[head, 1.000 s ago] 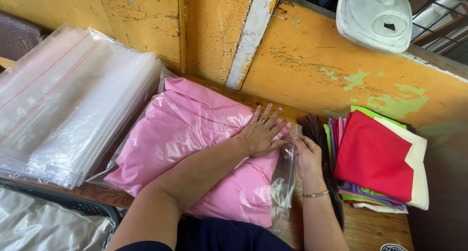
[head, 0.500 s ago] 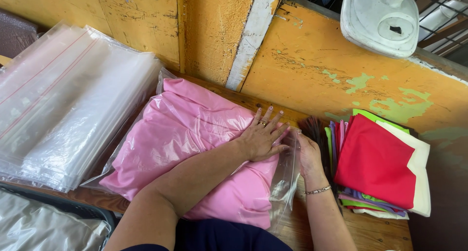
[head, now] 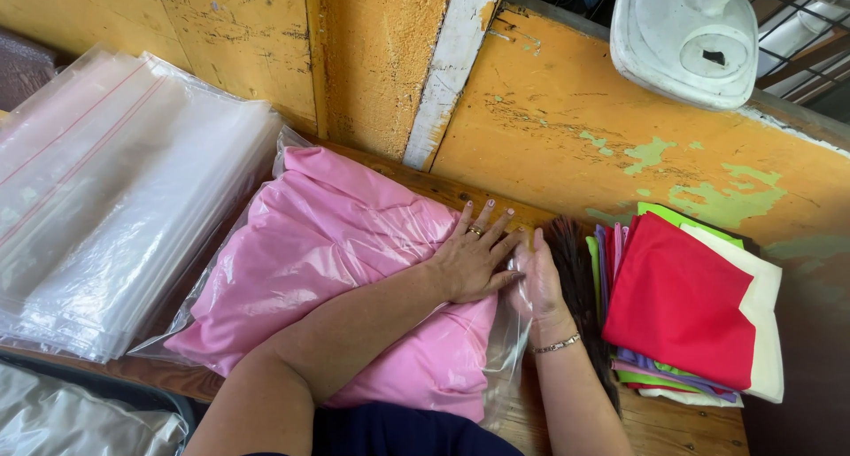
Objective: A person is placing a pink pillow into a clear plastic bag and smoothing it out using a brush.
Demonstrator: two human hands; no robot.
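both hands' fingers (head: 482,230) press pink bagged cloth (head: 336,270).

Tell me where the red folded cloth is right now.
In the head view the red folded cloth lies at the right, on top of a stack of coloured cloths on the wooden table, just right of the right hand.

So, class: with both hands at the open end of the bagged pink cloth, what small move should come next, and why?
Probably slide the left hand along the pink cloth toward the mouth, pressing air out: the clear bag looks puffy and loose at the open end, where the right hand rests.
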